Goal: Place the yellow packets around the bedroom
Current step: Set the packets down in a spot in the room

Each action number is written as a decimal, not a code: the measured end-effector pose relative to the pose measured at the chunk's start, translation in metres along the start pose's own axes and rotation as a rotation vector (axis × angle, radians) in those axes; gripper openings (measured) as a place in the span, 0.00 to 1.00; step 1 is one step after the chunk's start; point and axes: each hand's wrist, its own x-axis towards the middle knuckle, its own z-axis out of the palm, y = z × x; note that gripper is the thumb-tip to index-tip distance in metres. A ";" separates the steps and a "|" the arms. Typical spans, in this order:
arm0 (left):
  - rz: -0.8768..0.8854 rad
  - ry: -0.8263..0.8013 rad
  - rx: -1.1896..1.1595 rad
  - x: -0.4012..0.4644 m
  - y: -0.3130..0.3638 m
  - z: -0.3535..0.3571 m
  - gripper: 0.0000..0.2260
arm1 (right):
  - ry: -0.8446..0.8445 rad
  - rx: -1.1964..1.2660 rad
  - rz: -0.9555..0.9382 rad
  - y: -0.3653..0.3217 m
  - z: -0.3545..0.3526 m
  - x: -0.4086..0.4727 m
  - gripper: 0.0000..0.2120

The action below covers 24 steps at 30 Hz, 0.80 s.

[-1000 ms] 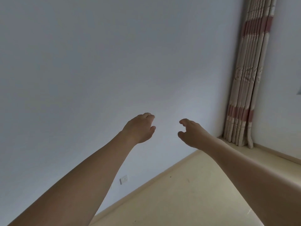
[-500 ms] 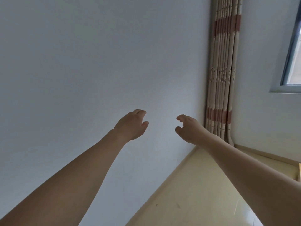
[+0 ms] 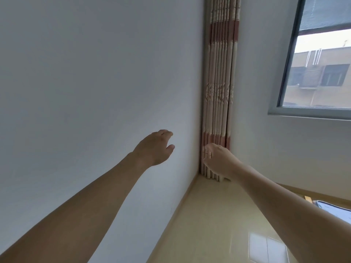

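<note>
White wall [image 3: 85, 82] behind outstretched hands: left hand [image 3: 154, 148] and right hand [image 3: 218, 160] loosely curled, empty; striped curtain [image 3: 220, 82] in corner.

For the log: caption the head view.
Both empty hands, left hand and right hand, reach toward the corner curtain.

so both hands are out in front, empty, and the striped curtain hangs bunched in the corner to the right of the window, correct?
Not quite. In the head view the curtain hangs bunched in the corner to the left of the window, not the right. The rest holds: left hand and right hand are out in front and empty.
</note>
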 end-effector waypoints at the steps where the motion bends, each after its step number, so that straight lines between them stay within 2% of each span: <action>1: 0.022 0.003 -0.005 0.029 -0.003 0.004 0.23 | 0.012 -0.007 0.013 0.006 -0.004 0.022 0.27; 5: 0.101 0.043 -0.070 0.138 0.003 0.028 0.22 | 0.074 -0.009 0.076 0.041 -0.023 0.097 0.25; 8: 0.190 0.000 -0.107 0.202 0.024 0.062 0.22 | 0.094 -0.018 0.145 0.081 -0.031 0.142 0.25; 15: 0.318 -0.052 -0.159 0.358 0.074 0.158 0.22 | 0.109 -0.061 0.272 0.200 -0.048 0.255 0.24; 19: 0.368 -0.051 -0.179 0.463 0.109 0.193 0.18 | 0.167 -0.079 0.314 0.273 -0.081 0.325 0.26; 24: 0.407 -0.010 -0.166 0.592 0.153 0.214 0.24 | 0.248 -0.105 0.394 0.355 -0.134 0.407 0.26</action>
